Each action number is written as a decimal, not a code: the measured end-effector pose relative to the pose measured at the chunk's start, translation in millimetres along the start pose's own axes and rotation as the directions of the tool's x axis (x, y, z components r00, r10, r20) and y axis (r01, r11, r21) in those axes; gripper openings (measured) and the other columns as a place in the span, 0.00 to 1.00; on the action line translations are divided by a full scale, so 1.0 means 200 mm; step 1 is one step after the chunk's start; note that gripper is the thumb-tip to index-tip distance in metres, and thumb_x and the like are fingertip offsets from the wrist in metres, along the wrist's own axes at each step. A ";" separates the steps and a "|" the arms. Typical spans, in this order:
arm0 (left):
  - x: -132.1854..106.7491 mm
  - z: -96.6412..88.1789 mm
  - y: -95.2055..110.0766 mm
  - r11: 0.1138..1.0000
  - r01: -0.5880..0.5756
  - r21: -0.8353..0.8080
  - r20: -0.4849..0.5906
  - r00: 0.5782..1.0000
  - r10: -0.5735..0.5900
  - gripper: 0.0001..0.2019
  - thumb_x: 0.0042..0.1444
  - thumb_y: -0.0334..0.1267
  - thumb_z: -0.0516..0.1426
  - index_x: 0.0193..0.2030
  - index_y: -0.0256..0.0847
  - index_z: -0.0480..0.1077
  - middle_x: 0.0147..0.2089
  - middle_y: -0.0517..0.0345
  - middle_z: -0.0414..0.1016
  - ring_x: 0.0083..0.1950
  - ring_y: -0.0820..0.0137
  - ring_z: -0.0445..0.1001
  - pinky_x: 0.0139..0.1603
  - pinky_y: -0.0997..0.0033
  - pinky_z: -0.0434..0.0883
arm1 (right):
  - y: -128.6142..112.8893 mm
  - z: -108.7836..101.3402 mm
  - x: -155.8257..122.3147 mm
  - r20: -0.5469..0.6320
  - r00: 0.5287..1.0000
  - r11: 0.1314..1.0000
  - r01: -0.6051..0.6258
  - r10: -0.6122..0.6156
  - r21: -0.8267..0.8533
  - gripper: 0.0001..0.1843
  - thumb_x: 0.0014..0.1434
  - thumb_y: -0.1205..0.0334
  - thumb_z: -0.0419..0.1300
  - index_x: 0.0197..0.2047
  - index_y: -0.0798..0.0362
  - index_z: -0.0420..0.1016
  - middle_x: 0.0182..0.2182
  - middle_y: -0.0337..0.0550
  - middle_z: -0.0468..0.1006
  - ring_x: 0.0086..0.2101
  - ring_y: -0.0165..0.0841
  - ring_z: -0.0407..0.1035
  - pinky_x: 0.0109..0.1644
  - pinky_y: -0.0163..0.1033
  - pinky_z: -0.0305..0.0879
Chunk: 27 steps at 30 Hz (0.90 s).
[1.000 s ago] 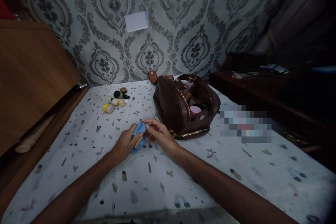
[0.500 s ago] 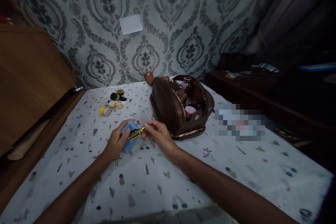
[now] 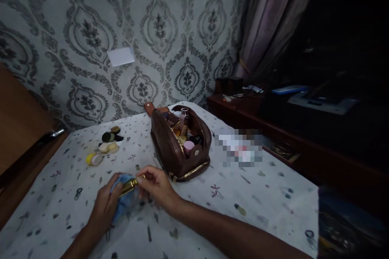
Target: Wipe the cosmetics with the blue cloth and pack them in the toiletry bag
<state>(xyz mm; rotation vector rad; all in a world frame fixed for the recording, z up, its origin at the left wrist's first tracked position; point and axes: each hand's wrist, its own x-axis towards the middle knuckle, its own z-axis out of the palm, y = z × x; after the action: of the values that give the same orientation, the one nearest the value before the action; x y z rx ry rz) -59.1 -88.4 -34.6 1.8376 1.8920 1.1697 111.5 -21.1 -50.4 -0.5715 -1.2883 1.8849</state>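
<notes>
My left hand [image 3: 105, 202] is closed around a blue cloth [image 3: 121, 206], which wraps the lower part of a slim gold container [image 3: 129, 186]. My right hand [image 3: 158, 186] pinches the narrow gold end of that container between thumb and fingertips. Its exact kind I cannot make out. Just beyond my right hand stands an open brown leather toiletry bag [image 3: 173, 149]. A pink-lidded jar [image 3: 189, 146] and several small bottles show inside it.
Several small jars and lids, among them a yellow and white one [image 3: 93, 159], lie at the left on the patterned tablecloth [image 3: 194, 218]. A blurred-out item [image 3: 238, 147] lies right of the bag. Dark red furniture [image 3: 231, 109] borders the right side.
The view has turned to the right and up, so everything sits further left and lower. Both hands keep their hold on the cloth and the gold container.
</notes>
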 end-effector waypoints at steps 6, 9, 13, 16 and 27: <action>0.06 -0.03 0.08 0.992 0.022 0.127 -0.186 0.983 0.002 0.26 0.60 0.63 0.47 0.29 0.44 0.69 0.24 0.59 0.74 0.27 0.63 0.73 0.28 0.69 0.71 | -0.14 0.03 -0.09 -0.050 0.976 0.946 0.194 -0.214 -0.258 0.09 0.58 0.57 0.62 0.37 0.53 0.72 0.22 0.31 0.69 0.22 0.25 0.64 0.24 0.29 0.58; 0.11 -0.03 0.18 0.987 -0.004 0.163 -0.197 0.980 0.036 0.27 0.60 0.63 0.46 0.30 0.42 0.70 0.26 0.57 0.77 0.30 0.63 0.76 0.31 0.68 0.74 | -0.26 0.00 -0.16 0.001 0.923 0.833 0.348 -0.385 -0.431 0.06 0.59 0.60 0.63 0.36 0.54 0.73 0.23 0.31 0.69 0.23 0.24 0.64 0.28 0.29 0.59; 0.19 0.01 0.33 0.976 -0.076 0.204 -0.249 0.960 0.127 0.26 0.61 0.61 0.47 0.30 0.41 0.70 0.26 0.57 0.77 0.31 0.63 0.77 0.34 0.68 0.75 | -0.39 -0.10 -0.24 0.277 0.771 0.402 0.559 -0.573 -0.726 0.12 0.68 0.55 0.55 0.41 0.55 0.74 0.31 0.40 0.76 0.30 0.28 0.69 0.35 0.31 0.66; 0.25 0.08 0.44 0.969 -0.122 0.215 -0.241 0.955 0.174 0.24 0.61 0.59 0.48 0.31 0.40 0.71 0.27 0.57 0.77 0.30 0.65 0.77 0.31 0.70 0.74 | -0.46 -0.19 -0.29 0.421 0.676 0.094 0.585 -0.605 -0.805 0.16 0.72 0.55 0.49 0.44 0.54 0.74 0.32 0.42 0.78 0.32 0.28 0.72 0.37 0.31 0.69; 0.25 0.28 0.67 0.993 -0.116 0.034 -0.237 0.964 0.120 0.13 0.66 0.47 0.50 0.40 0.44 0.70 0.32 0.62 0.78 0.27 0.72 0.75 0.27 0.76 0.72 | -0.63 -0.39 -0.40 0.160 0.621 0.289 0.558 -0.767 -0.778 0.11 0.68 0.55 0.56 0.40 0.54 0.72 0.26 0.36 0.79 0.24 0.25 0.73 0.32 0.30 0.70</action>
<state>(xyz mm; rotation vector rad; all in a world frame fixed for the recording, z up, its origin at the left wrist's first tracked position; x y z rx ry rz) 66.5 -37.9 37.6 1.9182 1.9450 1.4763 259.2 -14.4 31.1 -0.5172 -1.7812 0.4290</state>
